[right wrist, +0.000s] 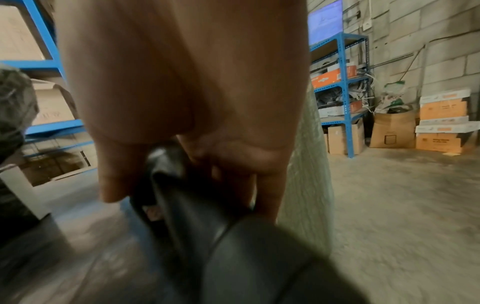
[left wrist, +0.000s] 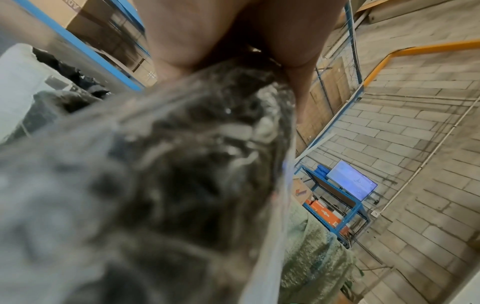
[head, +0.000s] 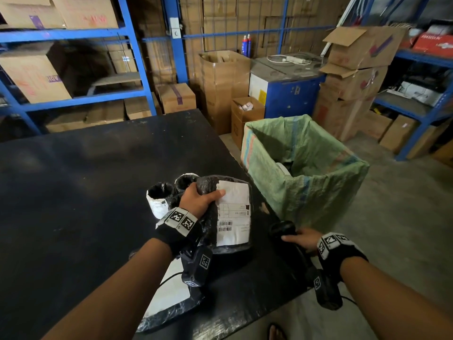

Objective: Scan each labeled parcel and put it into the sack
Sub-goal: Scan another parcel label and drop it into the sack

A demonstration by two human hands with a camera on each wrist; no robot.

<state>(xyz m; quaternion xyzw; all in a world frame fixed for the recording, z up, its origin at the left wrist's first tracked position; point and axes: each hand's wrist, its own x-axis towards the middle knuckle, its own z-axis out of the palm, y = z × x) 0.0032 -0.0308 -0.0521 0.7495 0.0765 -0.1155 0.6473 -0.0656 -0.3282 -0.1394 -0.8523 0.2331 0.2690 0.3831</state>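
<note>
At table edge | left hand grips labeled parcel | right hand holds scanner | scan step, apparently pending | next: aim at barcode, then sack.

The counter is matte black. The parcel in the left hand is wrapped in glossy black plastic and carries a white label printed with black text and barcodes. Beside it stand 2 rolled parcels, black inside with white outer wrap. The scanner held by the right hand is black. The sack is pale green woven material with faded blue and red stripes along its side. Both wrists wear black bands bearing white squares with black checkered markers. The shelving is bright blue, and the cartons on it are brown with red and purple print.
</note>
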